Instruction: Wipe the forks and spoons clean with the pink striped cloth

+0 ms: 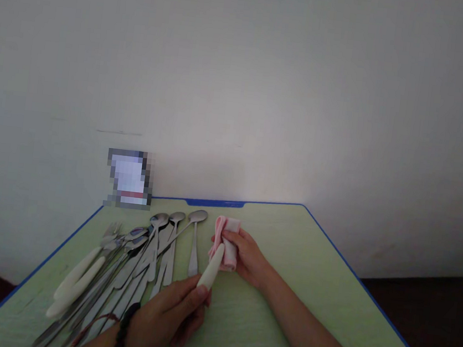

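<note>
My left hand [176, 312], with a dark beaded bracelet at the wrist, is closed around the lower end of a white-handled utensil [211, 266]. The utensil tilts up and away, and its far end disappears into a folded pink cloth [229, 257], so I cannot tell its kind. Pinching that cloth around the hidden end is my right hand [249, 256]. Left of my hands lies a spread pile of metal cutlery [136, 274]. It includes several spoons [159, 220], a fork [113, 230] and white-handled pieces [76, 287]. One spoon [195, 236] lies just beyond my left hand.
The light green table [284, 296] has a blue rim and a blue handle inset [215, 203] at its far edge. A blurred-out device with a bright screen [129, 178] leans at the far left corner. A pale wall [263, 116] rises behind the table.
</note>
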A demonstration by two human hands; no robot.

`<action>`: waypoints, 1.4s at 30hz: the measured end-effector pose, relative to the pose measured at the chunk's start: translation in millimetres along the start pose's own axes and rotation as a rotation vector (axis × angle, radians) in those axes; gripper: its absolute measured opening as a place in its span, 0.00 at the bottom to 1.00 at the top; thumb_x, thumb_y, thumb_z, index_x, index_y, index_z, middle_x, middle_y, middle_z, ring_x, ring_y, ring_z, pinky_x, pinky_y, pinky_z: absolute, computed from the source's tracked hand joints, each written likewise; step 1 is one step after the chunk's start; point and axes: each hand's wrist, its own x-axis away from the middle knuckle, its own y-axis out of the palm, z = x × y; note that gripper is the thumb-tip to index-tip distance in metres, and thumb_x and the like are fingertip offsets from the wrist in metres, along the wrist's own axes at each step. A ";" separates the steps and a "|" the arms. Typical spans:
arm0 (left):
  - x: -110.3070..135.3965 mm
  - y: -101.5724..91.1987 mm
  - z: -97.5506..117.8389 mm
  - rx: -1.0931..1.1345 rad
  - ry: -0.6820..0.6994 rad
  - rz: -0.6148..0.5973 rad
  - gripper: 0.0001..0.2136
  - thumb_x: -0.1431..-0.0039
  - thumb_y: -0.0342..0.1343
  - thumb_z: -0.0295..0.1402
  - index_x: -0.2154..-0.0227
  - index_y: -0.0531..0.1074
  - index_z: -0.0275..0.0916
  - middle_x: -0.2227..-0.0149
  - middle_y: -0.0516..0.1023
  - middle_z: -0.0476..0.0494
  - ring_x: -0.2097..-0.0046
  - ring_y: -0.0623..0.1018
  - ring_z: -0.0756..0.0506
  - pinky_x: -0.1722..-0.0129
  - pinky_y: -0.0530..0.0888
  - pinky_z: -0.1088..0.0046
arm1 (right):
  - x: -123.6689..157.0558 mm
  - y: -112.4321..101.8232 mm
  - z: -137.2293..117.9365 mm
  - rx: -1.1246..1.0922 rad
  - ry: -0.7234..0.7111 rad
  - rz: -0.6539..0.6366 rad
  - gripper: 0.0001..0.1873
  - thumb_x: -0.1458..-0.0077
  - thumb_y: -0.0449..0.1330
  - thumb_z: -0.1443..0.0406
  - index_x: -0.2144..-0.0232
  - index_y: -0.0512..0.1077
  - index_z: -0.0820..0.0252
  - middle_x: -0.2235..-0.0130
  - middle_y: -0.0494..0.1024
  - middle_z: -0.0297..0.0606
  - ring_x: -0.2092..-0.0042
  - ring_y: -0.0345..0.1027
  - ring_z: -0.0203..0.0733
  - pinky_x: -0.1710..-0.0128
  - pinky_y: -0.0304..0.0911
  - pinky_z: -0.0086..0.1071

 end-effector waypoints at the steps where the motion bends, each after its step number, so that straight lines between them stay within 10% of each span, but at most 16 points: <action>1: -0.1 0.3 0.5 -0.002 -0.002 0.001 0.19 0.40 0.40 0.49 0.70 0.62 0.38 0.84 0.61 0.57 0.84 0.59 0.56 0.86 0.56 0.82 | 0.1 0.1 -0.1 0.004 0.002 -0.002 0.10 0.57 0.61 0.63 0.71 0.67 0.62 0.75 0.76 0.35 0.76 0.68 0.35 0.74 0.63 0.30; 42: 1.7 -0.8 9.2 -0.100 0.010 -0.023 0.19 0.40 0.42 0.48 0.69 0.65 0.35 0.84 0.60 0.57 0.84 0.57 0.56 0.85 0.55 0.81 | -1.2 -3.6 0.3 -0.049 -0.077 -0.063 0.12 0.65 0.54 0.74 0.72 0.68 0.61 0.74 0.74 0.32 0.72 0.69 0.38 0.70 0.65 0.33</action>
